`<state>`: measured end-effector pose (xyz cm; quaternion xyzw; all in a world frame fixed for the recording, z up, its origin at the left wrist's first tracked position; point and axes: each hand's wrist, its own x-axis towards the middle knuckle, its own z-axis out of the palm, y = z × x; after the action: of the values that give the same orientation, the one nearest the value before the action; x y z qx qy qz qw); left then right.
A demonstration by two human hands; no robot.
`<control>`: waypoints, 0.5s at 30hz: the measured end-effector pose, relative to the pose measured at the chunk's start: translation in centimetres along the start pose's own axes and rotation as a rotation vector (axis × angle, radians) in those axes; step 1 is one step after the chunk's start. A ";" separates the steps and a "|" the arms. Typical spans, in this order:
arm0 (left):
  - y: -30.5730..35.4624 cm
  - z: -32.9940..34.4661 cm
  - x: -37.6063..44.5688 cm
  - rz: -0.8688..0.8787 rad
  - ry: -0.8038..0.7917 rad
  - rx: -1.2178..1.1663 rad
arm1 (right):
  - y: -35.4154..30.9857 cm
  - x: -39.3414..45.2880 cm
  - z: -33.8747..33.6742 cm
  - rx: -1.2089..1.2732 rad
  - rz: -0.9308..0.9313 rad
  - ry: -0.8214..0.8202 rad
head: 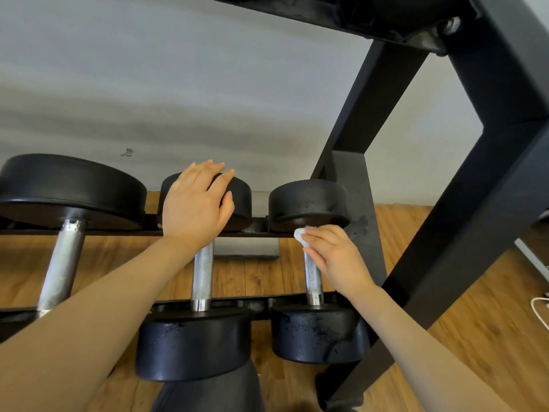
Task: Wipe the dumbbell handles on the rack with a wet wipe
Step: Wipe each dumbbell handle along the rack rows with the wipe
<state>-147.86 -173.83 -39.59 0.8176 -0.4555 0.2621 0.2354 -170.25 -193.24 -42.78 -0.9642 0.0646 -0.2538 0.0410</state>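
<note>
Three black dumbbells lie across the lower rails of the rack (502,179). My right hand (334,257) grips the far end of the right dumbbell's metal handle (313,281) through a white wet wipe (300,234), just below the far head. My left hand (197,203) rests with straight fingers on the far head (242,200) of the middle dumbbell, whose knurled handle (203,278) is bare. The left dumbbell has a bigger head and a thicker handle (61,263).
Black slanted rack posts rise close on the right, and an upper shelf (341,16) hangs overhead. A grey wall stands behind the rack. Wooden floor shows beneath, with a white cable (539,307) at the right edge.
</note>
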 end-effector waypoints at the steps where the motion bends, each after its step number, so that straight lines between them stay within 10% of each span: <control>1: 0.0 0.0 0.0 -0.001 -0.002 -0.001 | 0.1 -0.3 -0.2 -0.010 -0.032 -0.015; 15: -0.1 0.1 0.0 -0.007 -0.004 -0.009 | 0.7 1.5 -1.2 -0.118 -0.261 -0.137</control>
<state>-147.78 -173.85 -39.70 0.8186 -0.4543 0.2576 0.2389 -169.60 -194.24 -41.06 -0.9803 -0.0492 -0.1862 -0.0448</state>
